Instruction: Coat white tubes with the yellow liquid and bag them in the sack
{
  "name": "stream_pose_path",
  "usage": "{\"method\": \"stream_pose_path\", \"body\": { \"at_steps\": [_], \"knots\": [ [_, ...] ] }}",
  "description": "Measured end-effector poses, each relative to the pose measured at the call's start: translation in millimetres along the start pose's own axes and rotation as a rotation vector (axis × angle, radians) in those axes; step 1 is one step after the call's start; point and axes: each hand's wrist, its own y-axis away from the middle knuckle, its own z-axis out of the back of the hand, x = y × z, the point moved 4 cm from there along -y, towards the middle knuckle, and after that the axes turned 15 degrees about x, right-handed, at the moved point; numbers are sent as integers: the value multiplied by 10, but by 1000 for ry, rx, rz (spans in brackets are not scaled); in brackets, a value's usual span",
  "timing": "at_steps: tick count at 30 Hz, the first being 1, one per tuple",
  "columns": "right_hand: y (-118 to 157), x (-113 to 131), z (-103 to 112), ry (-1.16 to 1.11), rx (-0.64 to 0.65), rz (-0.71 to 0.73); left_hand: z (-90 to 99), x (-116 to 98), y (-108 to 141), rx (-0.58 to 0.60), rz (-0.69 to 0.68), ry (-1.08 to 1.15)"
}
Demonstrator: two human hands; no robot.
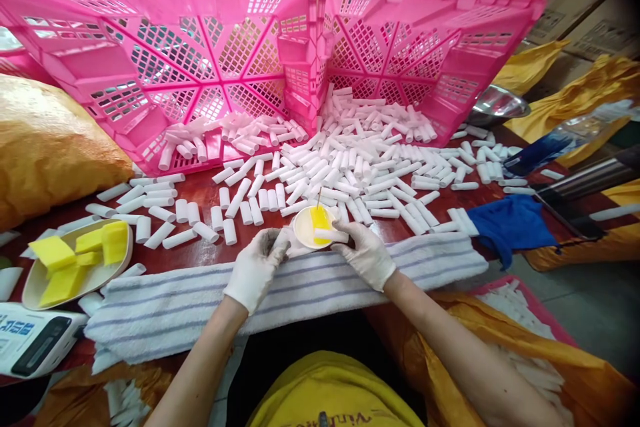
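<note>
A small white bowl [299, 229] stands at the table's front, holding a yellow sponge [320, 219] with a thin stick upright in it. My right hand [367, 255], in a white glove, is closed on the end of a short white tube [330, 236] that lies across the bowl's near side, by the sponge. At the bowl's left side, my left hand [254, 268] has thumb and fingers pinched together. Something whitish shows at its fingertips, but I cannot tell what it is. The glove's fingertips look greyish. Many loose white tubes [350, 160] lie just beyond the bowl.
Two pink baskets [220, 90] lie tipped with tubes spilling out. A striped towel [175, 303] runs along the table's front edge. At left are a dish [127, 253] of yellow sponge pieces and a white device [40, 340]; at right, a blue cloth [510, 223] and a bottle [555, 140].
</note>
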Motion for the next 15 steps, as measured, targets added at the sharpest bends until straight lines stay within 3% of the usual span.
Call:
{"method": "stream_pose_path", "body": {
  "at_steps": [3, 6, 9, 13, 15],
  "knots": [
    [3, 14, -6, -105, -27, -34, 6, 21, 8, -17, 14, -65],
    [-4, 72, 4, -2, 2, 29, 21, 63, 0, -33, 8, -152],
    [29, 128, 31, 48, 65, -3, 11, 71, -8, -38, -15, -210],
    [156, 202, 144, -371, -110, -113, -108, 21, -13, -1, -49, -194],
    [196, 235, 144, -570, -86, -217, -201, -17, -11, 41, -76, -143]
  ]
}}
